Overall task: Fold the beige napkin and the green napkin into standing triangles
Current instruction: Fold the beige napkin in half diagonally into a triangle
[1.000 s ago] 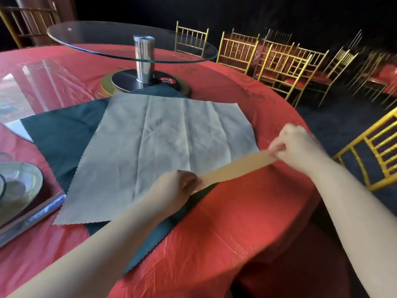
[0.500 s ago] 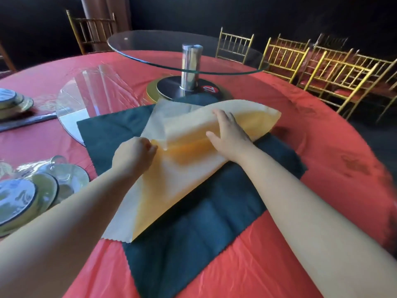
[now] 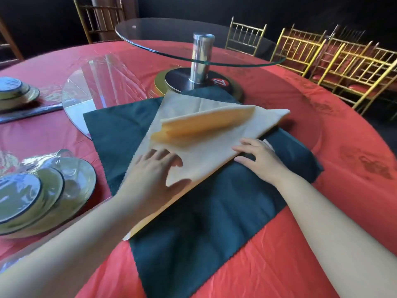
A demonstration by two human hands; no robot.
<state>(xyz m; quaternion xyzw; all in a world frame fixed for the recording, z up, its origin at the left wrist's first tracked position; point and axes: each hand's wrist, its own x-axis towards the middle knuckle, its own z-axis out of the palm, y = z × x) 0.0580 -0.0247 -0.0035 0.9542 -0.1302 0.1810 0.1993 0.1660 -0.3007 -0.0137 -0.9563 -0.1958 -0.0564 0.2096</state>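
1. Left hand (image 3: 154, 175) flat, fingers spread, pressing beige napkin (image 3: 206, 151); right hand (image 3: 261, 160) flat at its folded edge.
2. Beige napkin lies on green napkin (image 3: 214, 222), long axis near-left to far-right.

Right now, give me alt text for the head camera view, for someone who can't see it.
A left hand and a right hand rest on a partly folded beige napkin, one flap curling up, that lies on a spread green napkin on a red table. A glass turntable stands behind, with stacked plates at the left and gold chairs at the right.
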